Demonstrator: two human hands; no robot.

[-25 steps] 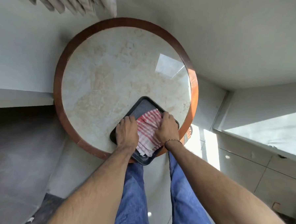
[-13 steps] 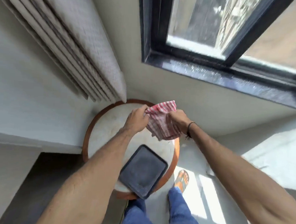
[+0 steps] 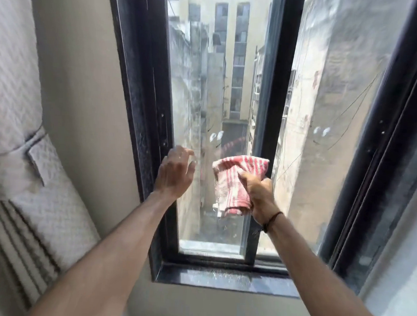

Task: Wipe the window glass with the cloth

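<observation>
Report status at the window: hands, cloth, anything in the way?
Right hand gripping red-and-white striped cloth, raised at the narrow glass pane. Left hand open, empty, at the pane's left edge. Glass looks streaky. Nothing blocking.

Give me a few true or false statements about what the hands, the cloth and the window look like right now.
1. The right hand grips the red-and-white cloth. True.
2. The left hand also holds the cloth. False: it is open and empty, by the dark window frame.
3. The cloth is up in front of the window glass. True.
4. The curtain covers the glass. False: it hangs to the left, against the wall.
</observation>
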